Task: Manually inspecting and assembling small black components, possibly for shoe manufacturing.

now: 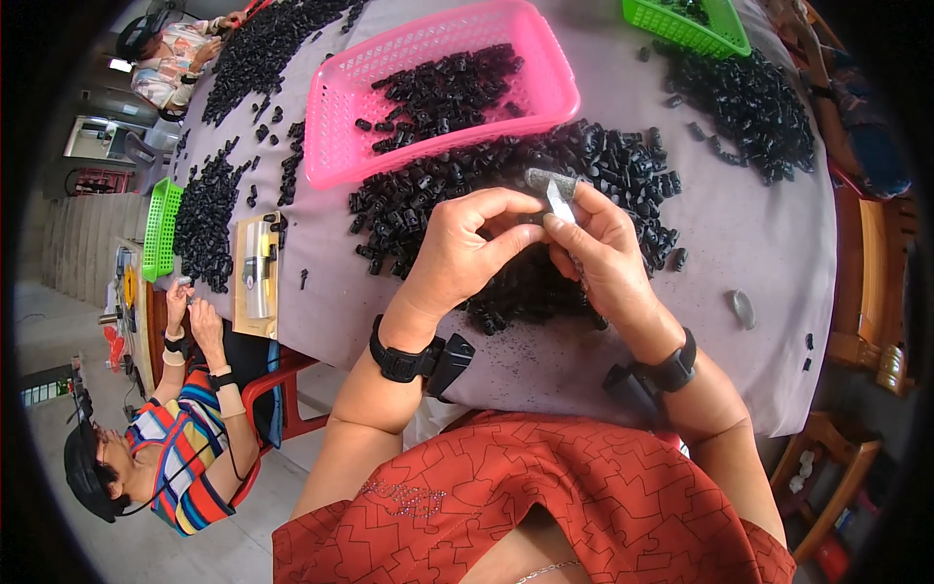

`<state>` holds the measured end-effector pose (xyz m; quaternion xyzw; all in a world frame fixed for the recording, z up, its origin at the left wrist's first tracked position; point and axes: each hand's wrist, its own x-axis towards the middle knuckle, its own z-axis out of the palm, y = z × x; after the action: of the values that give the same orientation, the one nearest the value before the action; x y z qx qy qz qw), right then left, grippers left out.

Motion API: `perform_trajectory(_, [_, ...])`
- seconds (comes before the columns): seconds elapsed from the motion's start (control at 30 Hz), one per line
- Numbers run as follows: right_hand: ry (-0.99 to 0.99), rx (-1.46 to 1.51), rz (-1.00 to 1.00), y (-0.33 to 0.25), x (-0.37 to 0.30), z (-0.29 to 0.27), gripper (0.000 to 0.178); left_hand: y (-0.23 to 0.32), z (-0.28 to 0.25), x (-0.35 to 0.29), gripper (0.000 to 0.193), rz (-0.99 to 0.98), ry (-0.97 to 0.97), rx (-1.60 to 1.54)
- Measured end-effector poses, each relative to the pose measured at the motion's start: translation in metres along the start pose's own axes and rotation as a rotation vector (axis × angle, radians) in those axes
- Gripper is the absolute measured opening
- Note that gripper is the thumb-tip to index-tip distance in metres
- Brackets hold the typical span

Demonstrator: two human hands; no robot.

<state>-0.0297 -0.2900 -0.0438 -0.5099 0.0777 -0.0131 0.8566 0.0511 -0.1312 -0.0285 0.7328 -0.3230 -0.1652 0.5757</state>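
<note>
Above a heap of small black plastic parts (545, 292), my two hands meet. My left hand (462, 248) pinches one small black part (530, 219) between thumb and fingertips, mostly covered by the fingers. In my right hand (608, 243) is a small knife; its pale pointed blade (559, 200) sticks out past the thumb, against the black part. A grey covering (552, 180) sits at the tip of my right index finger. The knife's handle is largely hidden in the palm.
Behind the heap stands a pink basket (321, 127) partly filled with black parts. More heaps (744, 112) lie right and left. Green baskets (162, 229) and a wooden tray (240, 277) are around. A grey translucent piece (742, 309) lies right. A co-worker (195, 438) sits left.
</note>
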Motion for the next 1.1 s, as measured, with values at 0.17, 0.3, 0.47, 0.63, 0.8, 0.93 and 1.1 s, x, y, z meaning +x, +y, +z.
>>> perform_trajectory(0.17, [0.004, -0.017, -0.015, -0.001, 0.000, 0.002, 0.030, 0.003, -0.003, 0.000, 0.017, -0.032, -0.053, -0.021])
perform_trajectory(0.3, [0.013, -0.069, -0.016, -0.002, -0.001, 0.002, 0.032, 0.004, -0.008, 0.002, 0.019, -0.173, -0.150, -0.204])
perform_trajectory(0.47, [0.028, -0.076, -0.019, -0.001, -0.001, 0.001, 0.034, 0.002, -0.008, 0.003, 0.021, -0.231, -0.151, -0.325])
perform_trajectory(0.63, [0.034, -0.110, -0.031, -0.001, -0.001, 0.002, 0.034, 0.000, -0.011, 0.004, 0.022, -0.279, -0.146, -0.396])
perform_trajectory(0.8, [0.028, -0.050, -0.012, -0.002, -0.002, 0.002, 0.033, -0.002, -0.005, 0.004, 0.021, -0.243, -0.042, -0.514])
perform_trajectory(0.93, [0.009, -0.091, -0.014, -0.004, -0.002, 0.001, 0.033, -0.006, -0.013, 0.006, 0.022, -0.265, -0.026, -0.580])
perform_trajectory(1.1, [-0.024, -0.084, -0.035, -0.005, -0.003, 0.005, 0.041, -0.012, -0.014, 0.006, 0.025, -0.308, 0.004, -0.778])
